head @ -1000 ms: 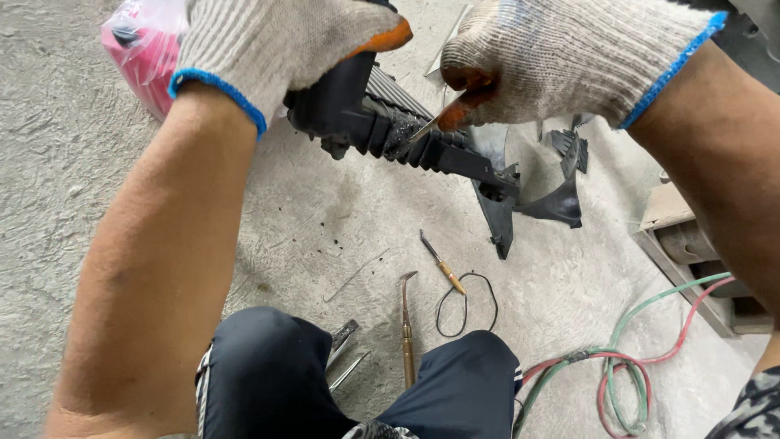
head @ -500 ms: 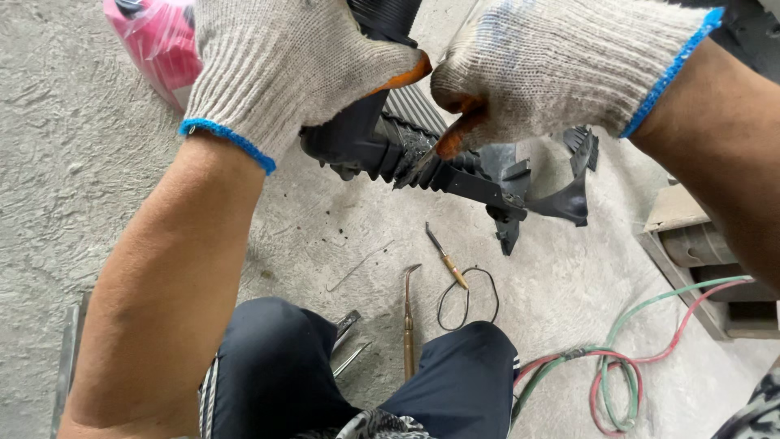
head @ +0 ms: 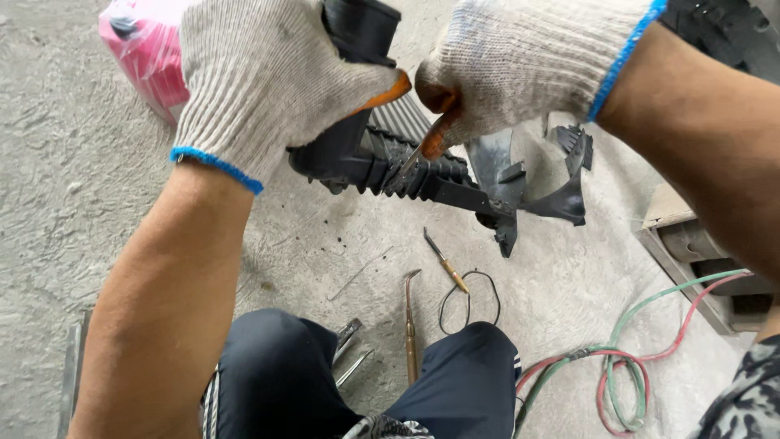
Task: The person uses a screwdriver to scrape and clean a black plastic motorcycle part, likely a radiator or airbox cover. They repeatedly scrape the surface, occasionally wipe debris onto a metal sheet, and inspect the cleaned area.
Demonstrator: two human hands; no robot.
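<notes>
My left hand (head: 268,81), in a white knit glove with a blue cuff, grips the upper end of a black ribbed rubber boot on a black part (head: 406,171) held above the floor. My right hand (head: 520,65), gloved the same way, pinches a thin metal tool (head: 409,162) whose tip touches the ribbed boot. The part's lower end (head: 520,195) spreads into black plastic brackets. My knees in dark trousers (head: 325,382) show at the bottom.
On the concrete floor lie a small screwdriver (head: 444,262), a bent brass-coloured tool (head: 409,325), a black wire loop (head: 470,301), pliers (head: 348,349) and red and green hoses (head: 626,374). A pink bag (head: 142,57) sits top left, a wooden box (head: 691,252) at the right.
Both hands with the black part have shifted slightly left and closer together. The right hand's tool tip now rests on the ribbed boot.
</notes>
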